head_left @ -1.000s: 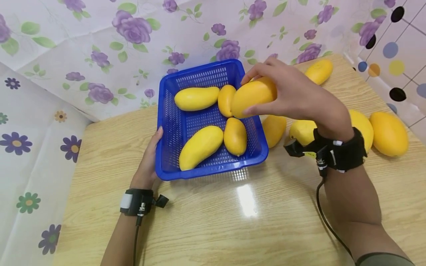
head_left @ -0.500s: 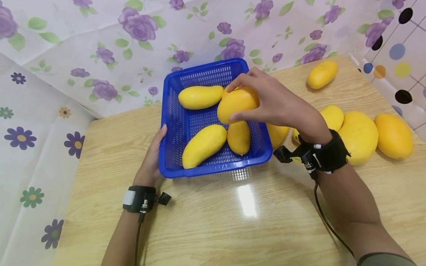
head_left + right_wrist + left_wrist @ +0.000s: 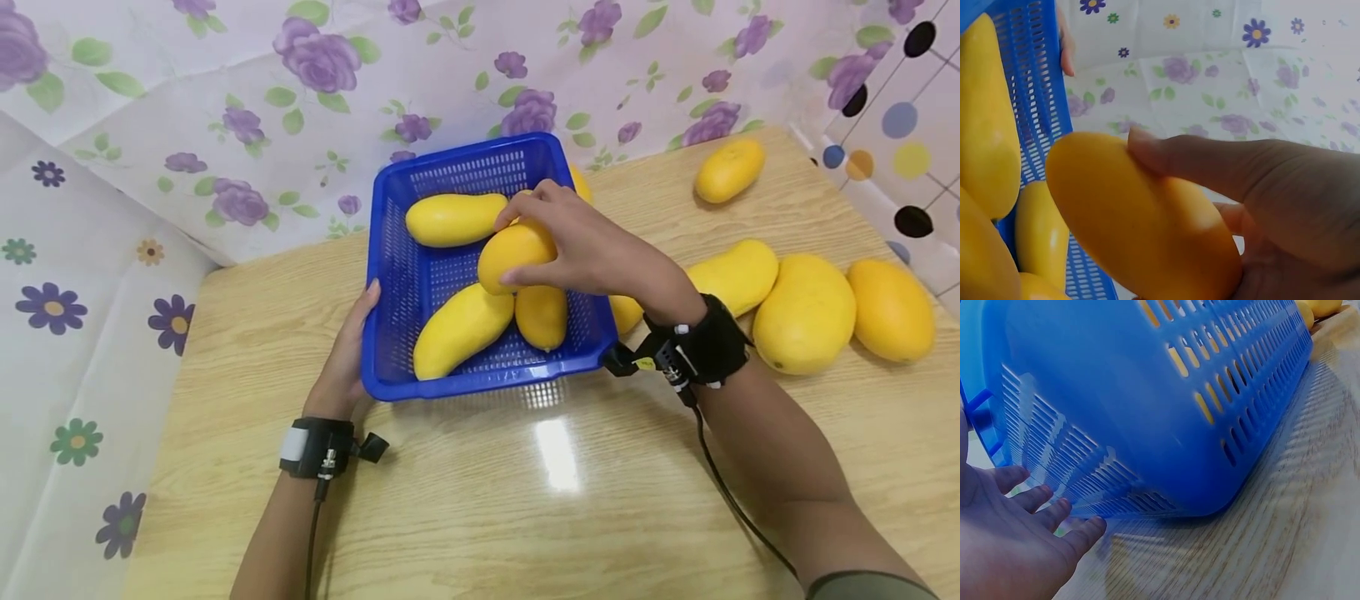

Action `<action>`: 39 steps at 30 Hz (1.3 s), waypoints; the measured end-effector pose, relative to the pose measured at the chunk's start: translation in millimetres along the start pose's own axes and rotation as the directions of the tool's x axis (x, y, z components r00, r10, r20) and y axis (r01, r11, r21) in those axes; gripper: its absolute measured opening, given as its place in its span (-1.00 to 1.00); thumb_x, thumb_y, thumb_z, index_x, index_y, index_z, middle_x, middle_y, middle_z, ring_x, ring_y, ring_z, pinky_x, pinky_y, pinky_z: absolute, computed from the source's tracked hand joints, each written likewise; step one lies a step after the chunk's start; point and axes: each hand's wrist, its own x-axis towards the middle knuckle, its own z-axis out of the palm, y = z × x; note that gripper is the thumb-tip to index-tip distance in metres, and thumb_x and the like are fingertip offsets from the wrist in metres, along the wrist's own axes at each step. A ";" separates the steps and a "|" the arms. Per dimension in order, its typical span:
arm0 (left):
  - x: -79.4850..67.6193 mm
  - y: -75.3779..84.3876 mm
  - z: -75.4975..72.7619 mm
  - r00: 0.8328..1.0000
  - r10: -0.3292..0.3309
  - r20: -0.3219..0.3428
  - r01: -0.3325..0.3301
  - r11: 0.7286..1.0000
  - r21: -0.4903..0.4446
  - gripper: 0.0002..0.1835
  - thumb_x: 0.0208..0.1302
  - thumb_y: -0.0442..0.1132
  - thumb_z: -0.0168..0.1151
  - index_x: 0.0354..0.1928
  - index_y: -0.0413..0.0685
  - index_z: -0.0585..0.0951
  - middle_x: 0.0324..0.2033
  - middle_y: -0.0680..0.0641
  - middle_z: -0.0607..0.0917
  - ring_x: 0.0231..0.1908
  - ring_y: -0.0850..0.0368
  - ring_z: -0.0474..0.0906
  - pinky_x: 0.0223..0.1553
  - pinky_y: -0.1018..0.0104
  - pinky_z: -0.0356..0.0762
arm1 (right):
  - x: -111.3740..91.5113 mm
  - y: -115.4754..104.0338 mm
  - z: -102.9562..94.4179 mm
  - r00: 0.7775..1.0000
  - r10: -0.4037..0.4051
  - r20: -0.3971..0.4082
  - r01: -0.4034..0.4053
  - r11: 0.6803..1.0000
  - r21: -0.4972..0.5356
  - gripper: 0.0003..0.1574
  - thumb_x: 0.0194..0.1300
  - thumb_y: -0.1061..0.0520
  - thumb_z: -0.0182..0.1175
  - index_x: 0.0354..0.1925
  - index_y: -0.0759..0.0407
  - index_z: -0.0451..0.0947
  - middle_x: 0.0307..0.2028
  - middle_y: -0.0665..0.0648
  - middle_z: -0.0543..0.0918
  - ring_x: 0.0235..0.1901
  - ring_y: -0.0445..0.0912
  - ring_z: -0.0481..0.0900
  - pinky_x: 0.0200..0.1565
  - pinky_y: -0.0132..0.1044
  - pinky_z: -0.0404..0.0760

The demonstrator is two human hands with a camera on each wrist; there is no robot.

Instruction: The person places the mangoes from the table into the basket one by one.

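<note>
A yellow-orange mango (image 3: 510, 260) is held by my right hand (image 3: 588, 237) over the inside of the blue plastic basket (image 3: 465, 387). In the right wrist view the thumb (image 3: 1179, 156) lies across the mango's side, the other fingers mostly hidden behind it. Beneath it in the basket sit a long yellow mango (image 3: 453, 337) at the front left and a shorter mango (image 3: 542, 321) beside it. Another long mango (image 3: 450, 220) lies toward the back. My left hand (image 3: 347, 358) rests against the basket's left side; its fingers (image 3: 1054, 512) reach out straight along the slotted wall.
Right of the basket, several mangoes lie on the wooden table (image 3: 450, 500), among them a large yellow one (image 3: 805, 312) and an orange one (image 3: 891, 308). A single mango (image 3: 730, 171) is farther back. A flowered sheet (image 3: 247, 108) covers the wall behind.
My right hand has carried the mango left and down, from the basket's right side to over its middle. My left hand stays at the basket's left side.
</note>
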 end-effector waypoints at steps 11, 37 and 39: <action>-0.5 0.3 0.5 1.000 -0.012 -0.010 0.011 1.000 -0.016 -0.32 0.47 0.24 -0.17 0.55 0.41 -0.01 0.51 -0.10 0.06 0.45 -0.13 0.01 0.39 -0.05 0.01 | 3.2 3.4 4.6 0.997 0.042 0.057 -0.043 0.999 0.013 -0.47 0.23 -0.07 0.35 0.09 0.13 0.54 -0.01 0.12 0.50 -0.03 0.01 0.31 -0.01 -0.11 0.35; -0.4 1.0 2.2 1.000 -0.012 -0.009 0.012 1.000 -0.020 -0.32 0.49 0.23 -0.20 0.57 0.36 -0.03 0.51 -0.14 0.07 0.44 -0.15 0.04 0.32 0.11 0.21 | 4.9 16.4 3.3 0.995 0.086 0.039 -0.087 0.996 0.022 -0.40 0.32 0.02 0.28 0.24 0.21 0.46 0.19 0.20 0.52 0.16 0.07 0.39 0.22 -0.06 0.31; -0.6 1.8 2.6 1.000 -0.020 -0.007 0.019 0.999 -0.028 -0.31 0.48 0.23 -0.20 0.57 0.36 -0.02 0.51 -0.14 0.07 0.44 -0.14 0.05 0.31 0.13 0.23 | 5.1 16.7 3.0 0.996 0.080 0.030 -0.081 0.996 0.027 -0.41 0.32 0.02 0.28 0.24 0.20 0.46 0.19 0.20 0.51 0.13 0.06 0.39 0.20 -0.06 0.33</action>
